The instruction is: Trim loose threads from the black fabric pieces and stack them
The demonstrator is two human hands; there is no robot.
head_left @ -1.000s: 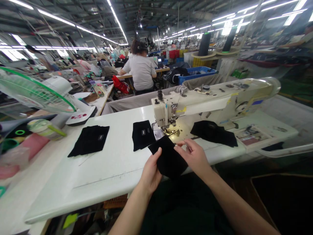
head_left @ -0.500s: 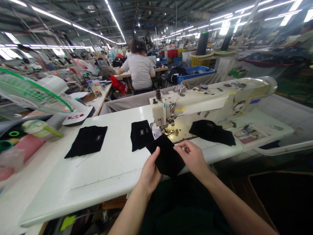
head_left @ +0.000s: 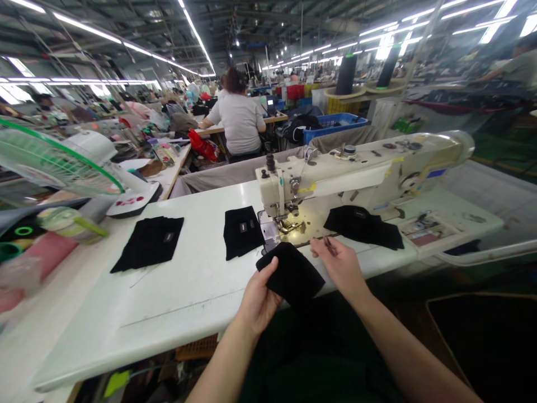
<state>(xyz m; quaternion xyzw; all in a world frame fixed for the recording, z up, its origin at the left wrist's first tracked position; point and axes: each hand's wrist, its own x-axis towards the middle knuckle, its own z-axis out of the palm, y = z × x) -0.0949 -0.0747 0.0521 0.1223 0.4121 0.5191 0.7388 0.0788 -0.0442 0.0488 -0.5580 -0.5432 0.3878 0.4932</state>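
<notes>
My left hand (head_left: 260, 296) grips a folded black cloth piece (head_left: 291, 274), thumb on top, at the table's front edge. Just right of that cloth, apart from it, my right hand (head_left: 338, 263) is closed around a small dark tool, perhaps snips, partly hidden by the fingers. Behind both hands is the needle area of a cream sewing machine (head_left: 348, 173), lit yellow. A black piece with a small label (head_left: 241, 232) lies left of the needle, and a stack of black pieces (head_left: 149, 243) lies farther left. More black cloth (head_left: 363, 226) rests right of the needle.
The white table (head_left: 188, 280) carries the machine. At the left are a green-rimmed fan (head_left: 59, 157) and a pink roll (head_left: 56, 249). Beyond the table a person in a grey shirt (head_left: 241, 123) sits facing away, near a blue crate (head_left: 335, 124). Thread cones (head_left: 346, 75) stand behind the machine.
My right hand has come off the cloth and moved slightly right, with the dark tool now showing. The cloth in my left hand has tilted and shifted a little toward me and right.
</notes>
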